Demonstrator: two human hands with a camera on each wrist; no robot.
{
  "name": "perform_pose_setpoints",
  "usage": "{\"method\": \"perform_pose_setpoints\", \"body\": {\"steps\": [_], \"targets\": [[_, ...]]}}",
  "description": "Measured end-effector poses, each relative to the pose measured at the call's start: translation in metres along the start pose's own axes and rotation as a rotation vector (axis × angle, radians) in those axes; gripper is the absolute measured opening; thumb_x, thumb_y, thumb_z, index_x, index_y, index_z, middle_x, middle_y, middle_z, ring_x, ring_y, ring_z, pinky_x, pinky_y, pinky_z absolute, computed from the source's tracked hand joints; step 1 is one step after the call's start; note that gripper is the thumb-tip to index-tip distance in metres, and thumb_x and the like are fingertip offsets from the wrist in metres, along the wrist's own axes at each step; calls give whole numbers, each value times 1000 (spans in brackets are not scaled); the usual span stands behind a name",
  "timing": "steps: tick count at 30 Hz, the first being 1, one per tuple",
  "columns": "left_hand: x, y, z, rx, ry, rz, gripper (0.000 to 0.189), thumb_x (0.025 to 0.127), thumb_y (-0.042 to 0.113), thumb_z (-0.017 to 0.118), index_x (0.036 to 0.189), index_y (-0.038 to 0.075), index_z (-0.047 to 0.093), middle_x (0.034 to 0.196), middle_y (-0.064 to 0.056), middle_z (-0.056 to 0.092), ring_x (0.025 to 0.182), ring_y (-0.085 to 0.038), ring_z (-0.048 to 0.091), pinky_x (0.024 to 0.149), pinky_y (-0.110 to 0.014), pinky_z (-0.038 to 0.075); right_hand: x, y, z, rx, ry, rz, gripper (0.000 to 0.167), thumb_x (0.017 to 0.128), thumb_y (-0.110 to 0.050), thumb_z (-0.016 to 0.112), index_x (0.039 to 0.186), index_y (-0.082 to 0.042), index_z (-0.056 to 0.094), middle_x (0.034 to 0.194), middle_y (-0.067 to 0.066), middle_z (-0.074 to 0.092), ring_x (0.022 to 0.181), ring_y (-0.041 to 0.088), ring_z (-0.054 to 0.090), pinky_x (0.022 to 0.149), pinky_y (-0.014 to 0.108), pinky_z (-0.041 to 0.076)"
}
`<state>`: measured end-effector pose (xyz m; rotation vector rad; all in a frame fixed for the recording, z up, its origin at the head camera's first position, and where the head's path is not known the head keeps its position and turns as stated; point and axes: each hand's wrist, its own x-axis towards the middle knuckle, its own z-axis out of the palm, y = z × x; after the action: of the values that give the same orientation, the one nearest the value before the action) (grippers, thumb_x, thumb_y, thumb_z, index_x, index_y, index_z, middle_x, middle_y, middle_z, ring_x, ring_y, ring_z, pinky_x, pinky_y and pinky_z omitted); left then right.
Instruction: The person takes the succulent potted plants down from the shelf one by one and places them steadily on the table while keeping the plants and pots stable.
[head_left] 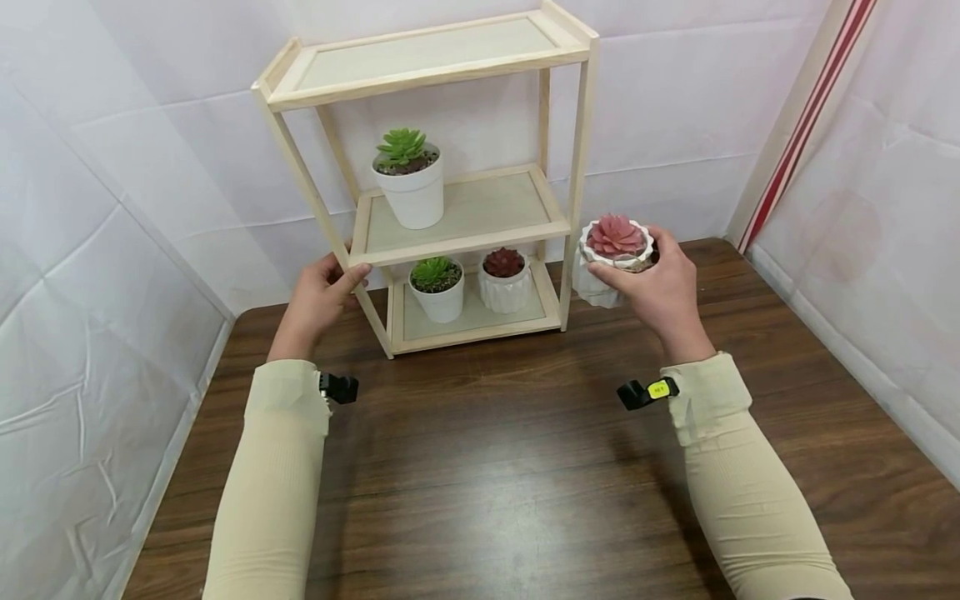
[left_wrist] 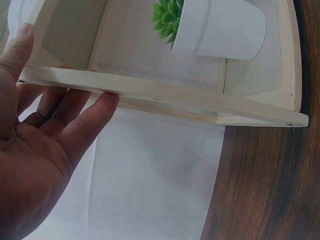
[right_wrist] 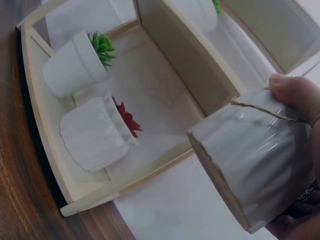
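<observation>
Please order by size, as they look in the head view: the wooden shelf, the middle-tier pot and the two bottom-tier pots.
1. Wooden shelf
2. Middle-tier pot with green succulent
3. Bottom-tier pot with green succulent and bottom-tier pot with dark red succulent: too alike to rank.

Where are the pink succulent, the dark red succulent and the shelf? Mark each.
Pink succulent [head_left: 615, 237]: head view, on its leaves.
Dark red succulent [right_wrist: 128, 120]: right wrist view, on its leaves.
Shelf [head_left: 491, 210]: head view, on its middle board's bare surface.
</observation>
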<state>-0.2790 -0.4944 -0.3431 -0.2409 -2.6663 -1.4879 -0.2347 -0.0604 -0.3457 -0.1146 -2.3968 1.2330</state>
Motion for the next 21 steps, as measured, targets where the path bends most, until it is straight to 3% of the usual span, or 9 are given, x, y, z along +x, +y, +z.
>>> {"method": "perform_pose_setpoints", "body": {"steps": [10,14,21], "targets": [[0,-1,0,11,3,-5,64,94,52,54,147,18,43,113,-19,60,102,-25,61,78,-35,58,3,10,3,4,-4,16,98,65,-56,85,139,-5,46,133,17,56,120,29,51,101,48,42],[0,-1,0,4,2,-6,64,94,52,54,147,19,43,114,-19,60,103,-25,61,80,-38,58,4,12,5,5,-8,22,97,65,-56,84,138,-5,46,133,17,56,121,29,51,101,48,42],[-1,-1,0,3,5,-17,66,91,57,54,145,19,46,115,-18,62,105,-24,60,78,-30,56,6,18,8,-12,-19,31,98,66,-58,83,139,-5,45,134,18,55,122,31,51,101,48,42]]}}
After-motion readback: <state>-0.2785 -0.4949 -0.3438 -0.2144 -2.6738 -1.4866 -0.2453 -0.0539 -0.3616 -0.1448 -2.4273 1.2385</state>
